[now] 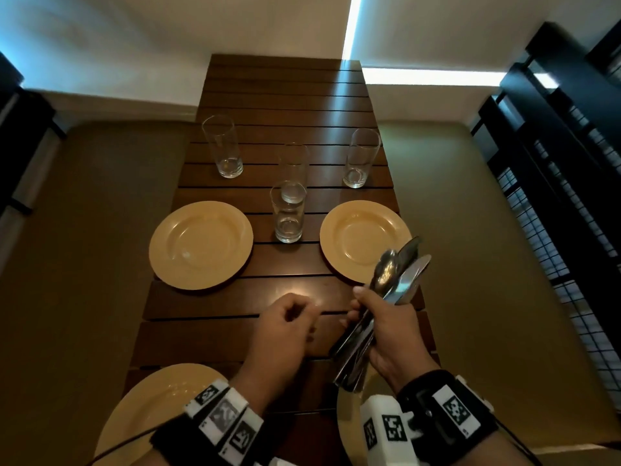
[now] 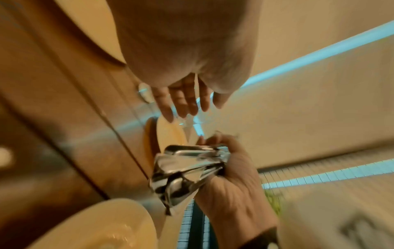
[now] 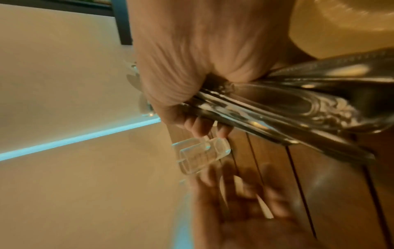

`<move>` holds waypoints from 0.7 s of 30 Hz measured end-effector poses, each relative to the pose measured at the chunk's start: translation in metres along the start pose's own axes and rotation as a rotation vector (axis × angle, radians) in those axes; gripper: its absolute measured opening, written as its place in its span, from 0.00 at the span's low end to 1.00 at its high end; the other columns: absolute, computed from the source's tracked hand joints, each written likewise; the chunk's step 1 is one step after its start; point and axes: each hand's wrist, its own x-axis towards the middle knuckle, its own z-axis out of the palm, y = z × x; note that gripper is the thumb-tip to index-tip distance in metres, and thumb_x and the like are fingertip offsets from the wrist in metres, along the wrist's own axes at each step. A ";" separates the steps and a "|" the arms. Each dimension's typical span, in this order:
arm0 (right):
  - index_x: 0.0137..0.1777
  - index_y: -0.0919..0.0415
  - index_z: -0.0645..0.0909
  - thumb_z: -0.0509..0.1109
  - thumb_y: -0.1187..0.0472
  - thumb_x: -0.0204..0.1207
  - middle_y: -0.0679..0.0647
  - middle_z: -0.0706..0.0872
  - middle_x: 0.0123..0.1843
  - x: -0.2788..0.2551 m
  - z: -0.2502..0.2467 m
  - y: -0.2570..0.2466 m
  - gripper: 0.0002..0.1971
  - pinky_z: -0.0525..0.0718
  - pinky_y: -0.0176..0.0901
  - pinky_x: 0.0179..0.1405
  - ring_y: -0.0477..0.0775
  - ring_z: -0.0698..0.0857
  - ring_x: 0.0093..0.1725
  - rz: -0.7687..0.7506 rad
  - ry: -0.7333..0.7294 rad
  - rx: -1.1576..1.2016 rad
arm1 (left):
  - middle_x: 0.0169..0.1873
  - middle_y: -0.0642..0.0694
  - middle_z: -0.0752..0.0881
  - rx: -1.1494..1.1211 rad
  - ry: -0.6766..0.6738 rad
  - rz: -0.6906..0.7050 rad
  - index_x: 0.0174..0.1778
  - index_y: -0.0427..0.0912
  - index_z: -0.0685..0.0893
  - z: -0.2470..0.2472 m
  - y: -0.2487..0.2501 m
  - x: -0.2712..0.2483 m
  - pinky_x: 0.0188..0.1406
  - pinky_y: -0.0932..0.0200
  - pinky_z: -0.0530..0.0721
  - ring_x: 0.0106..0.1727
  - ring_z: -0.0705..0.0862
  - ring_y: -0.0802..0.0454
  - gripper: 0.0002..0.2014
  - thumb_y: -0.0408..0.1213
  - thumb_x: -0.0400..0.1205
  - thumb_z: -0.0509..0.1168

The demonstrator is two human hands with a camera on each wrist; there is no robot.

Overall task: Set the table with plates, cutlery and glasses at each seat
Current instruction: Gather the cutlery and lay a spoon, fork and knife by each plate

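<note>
My right hand [image 1: 361, 309] grips a bundle of several steel cutlery pieces [image 1: 396, 274] above the table's near right side, spoon bowls and blades pointing up and away. The handles [image 3: 298, 104] fan out below my fist [image 2: 230, 185]. My left hand [image 1: 297, 316] hovers just left of it, fingers loosely curled and holding nothing. Yellow plates lie at the far left [image 1: 201, 245], far right [image 1: 353, 237], near left [image 1: 151, 408] and near right [image 1: 347, 428], the last partly hidden by my right wrist. Several empty glasses [image 1: 289, 211] stand upright beyond the far plates.
The dark slatted wooden table [image 1: 285, 92] runs away from me to a white wall. Olive floor lies on both sides. Black grilles [image 1: 571, 196] stand at the right and dark furniture at the left edge.
</note>
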 end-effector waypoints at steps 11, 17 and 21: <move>0.48 0.53 0.86 0.78 0.65 0.71 0.39 0.90 0.49 -0.051 0.061 -0.018 0.09 0.85 0.31 0.54 0.38 0.90 0.49 -0.840 -0.450 -0.529 | 0.73 0.34 0.82 -0.923 -0.604 -0.486 0.76 0.38 0.81 -0.012 0.004 0.016 0.66 0.42 0.82 0.68 0.83 0.38 0.27 0.53 0.88 0.59; 0.42 0.41 0.90 0.83 0.42 0.62 0.49 0.93 0.44 -0.043 0.065 -0.007 0.11 0.90 0.48 0.52 0.50 0.92 0.49 -0.516 -0.374 -0.419 | 0.59 0.33 0.91 -0.954 -0.535 -0.422 0.59 0.40 0.94 -0.027 0.017 0.015 0.46 0.45 0.91 0.53 0.93 0.38 0.26 0.53 0.88 0.54; 0.36 0.52 0.89 0.84 0.52 0.64 0.61 0.92 0.40 -0.036 0.075 -0.001 0.08 0.88 0.66 0.54 0.63 0.92 0.48 -0.327 -0.278 -0.250 | 0.54 0.32 0.89 -0.802 -0.490 -0.481 0.59 0.34 0.90 -0.035 0.007 0.016 0.43 0.53 0.79 0.46 0.86 0.41 0.20 0.43 0.80 0.63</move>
